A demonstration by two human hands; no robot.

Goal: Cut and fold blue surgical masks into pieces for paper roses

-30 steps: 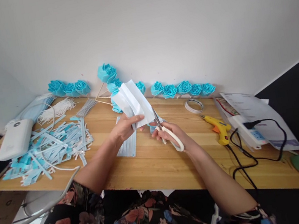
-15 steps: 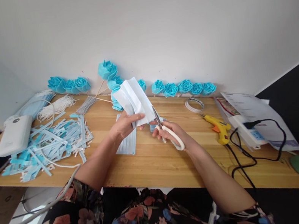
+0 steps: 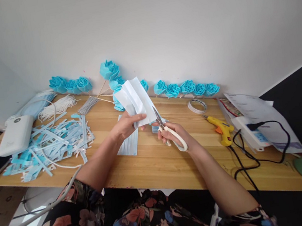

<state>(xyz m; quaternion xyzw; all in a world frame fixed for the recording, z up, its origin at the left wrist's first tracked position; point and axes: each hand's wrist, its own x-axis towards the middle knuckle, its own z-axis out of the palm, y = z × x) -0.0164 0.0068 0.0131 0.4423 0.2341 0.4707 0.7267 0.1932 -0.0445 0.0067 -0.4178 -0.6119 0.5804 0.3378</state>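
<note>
My left hand (image 3: 128, 124) pinches a white pleated face mask (image 3: 137, 100) by its lower part, thumb on top, held above the table. In my right hand (image 3: 176, 132) is a pair of white-handled scissors (image 3: 179, 139), fingers through the loops. Their blades point up along the right edge of the mask; whether they are cutting into it I cannot tell. Beneath my left hand a light blue pleated mask (image 3: 129, 144) lies on the wood. Another small blue piece (image 3: 156, 128) shows behind my right fingers, partly hidden.
Cut blue and white strips (image 3: 54, 145) are heaped at left beside a white power bank (image 3: 16, 134). Blue handmade flowers (image 3: 172, 90) line the wall. At right are a tape roll (image 3: 196, 106), a yellow glue gun (image 3: 221, 129) and a power strip (image 3: 251, 136) with black cords.
The scissors and my right hand have shifted very slightly to the right, with the blades a little higher on the mask's edge. My left hand keeps its hold.
</note>
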